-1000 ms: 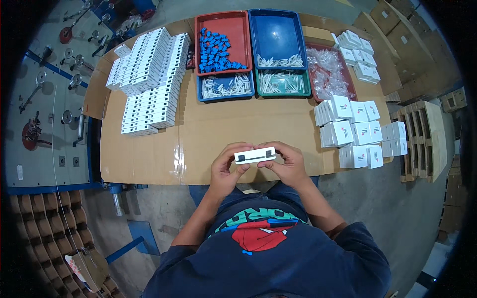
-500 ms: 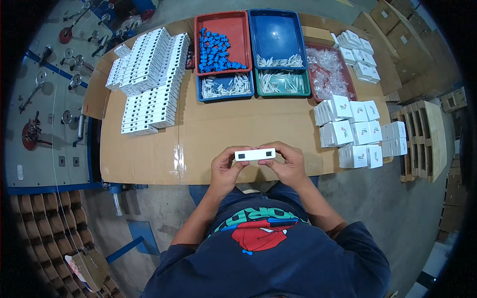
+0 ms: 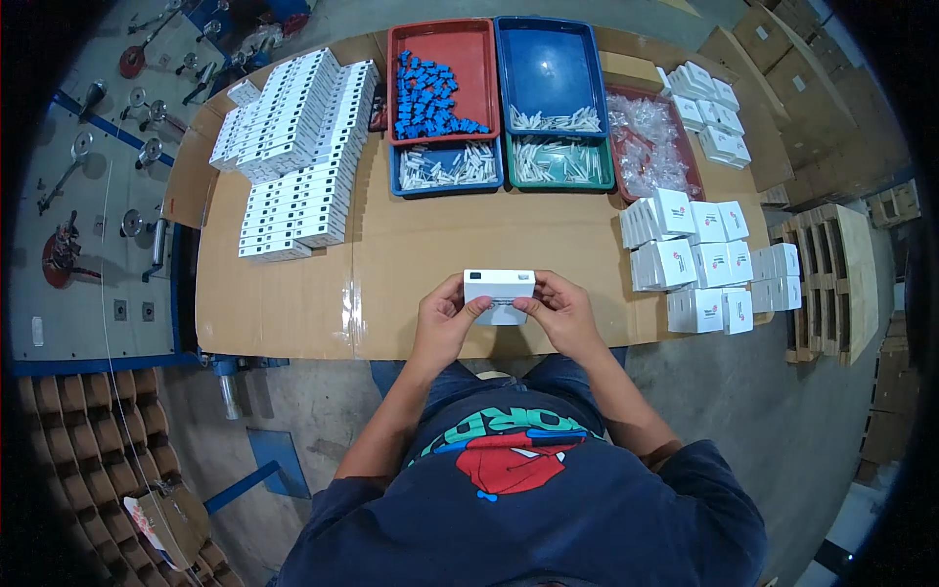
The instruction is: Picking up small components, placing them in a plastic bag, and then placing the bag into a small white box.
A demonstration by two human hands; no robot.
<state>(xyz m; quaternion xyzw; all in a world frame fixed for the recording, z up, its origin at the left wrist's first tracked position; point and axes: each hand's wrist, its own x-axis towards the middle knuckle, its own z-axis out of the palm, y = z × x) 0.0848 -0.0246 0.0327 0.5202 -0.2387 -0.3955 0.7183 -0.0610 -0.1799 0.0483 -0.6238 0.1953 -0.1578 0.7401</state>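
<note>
Between both hands, over the near edge of the cardboard-covered table, I hold a small white box. Its broad face is tilted toward me. Along its far edge sit two openings: the left one is dark, the right one looks pale. My left hand grips the left side, with the thumb on the broad face. In the same way my right hand closes on the right side, its thumb near the other one. The fingers behind the box are partly hidden.
Stacked white boxes stand at the left. Far trays include a red tray with blue parts, a blue tray and a green tray with white pieces. A dark-red tray holds clear bags. White boxes pile up at right.
The white box has been tipped, so its broad face shows instead of only its narrow edge. Both thumbs have shifted onto that face. The right opening, dark before, now appears pale.
</note>
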